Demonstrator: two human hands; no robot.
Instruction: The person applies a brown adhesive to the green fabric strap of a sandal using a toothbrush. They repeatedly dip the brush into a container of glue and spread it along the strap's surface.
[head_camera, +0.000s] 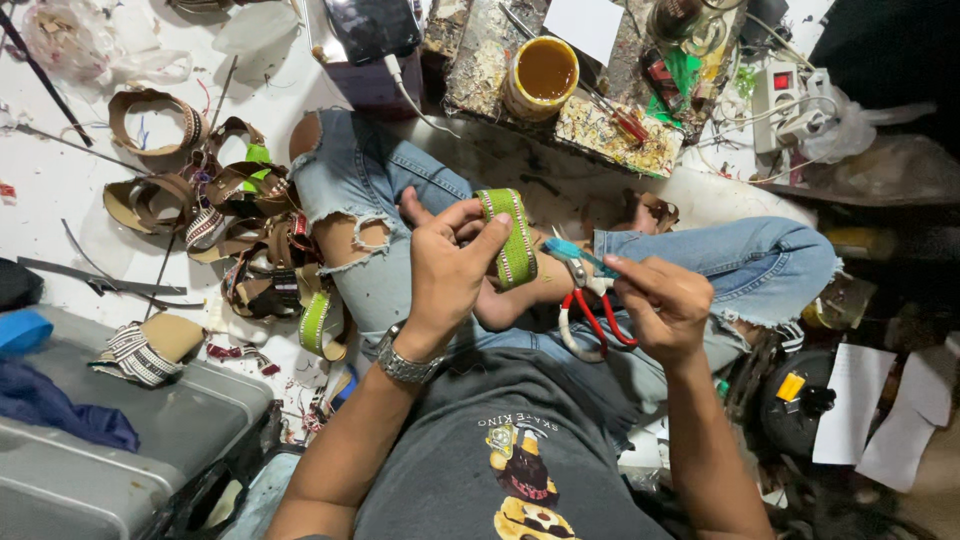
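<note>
Left hand (450, 262): my fingers pinched shut on green woven strap (508, 236), long axis upright.
Right hand (665, 305): fingers closed around teal brush (575, 253), tip just right of strap.
Nearer strap: left.

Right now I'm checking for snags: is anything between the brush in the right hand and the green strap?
Nothing visible. The right hand holds the teal brush just beside the green strap in the left hand. The red-handled scissors hang lower, below that gap.

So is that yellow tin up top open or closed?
Open. The tin has no lid on it, and you can see amber-brown liquid filling it nearly to the rim.
</note>
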